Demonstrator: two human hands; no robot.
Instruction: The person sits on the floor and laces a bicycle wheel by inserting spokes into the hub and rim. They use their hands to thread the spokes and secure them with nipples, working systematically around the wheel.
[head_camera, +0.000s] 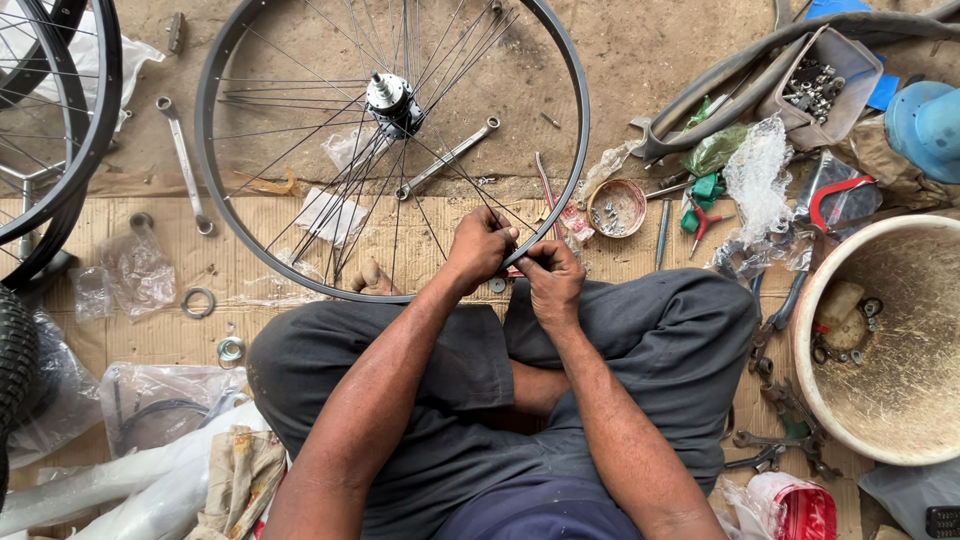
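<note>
Here the left hand (480, 245) and right hand (550, 280) were pinched on a spoke (440, 165) at the rim (575, 165) of the bicycle wheel (300, 100) lying on the floor before the knees, lacing evidently underway, steady seating needed next

A dark, matt metal wheel rim (575, 150) is met at the fingers of the left hand (480, 248) and right hand (548, 282), strung with thin, bright wire spokes (300, 140) that run to a glossy chromed hub (392, 100) beyond the hands. Dull grey steel is seen in the spanner (445, 158) lying under the spokes. Rough, creased brown cardboard (250, 260) is spread beneath, with gritty concrete floor (640, 50) beyond it. Crinkled clear plastic wrap (755, 170) lies off to the right of the right hand, and a scuffed, dusty cream plastic basin (900, 400) farther right. Matt grey cloth trousers (680, 340) lie just below both hands.
</note>
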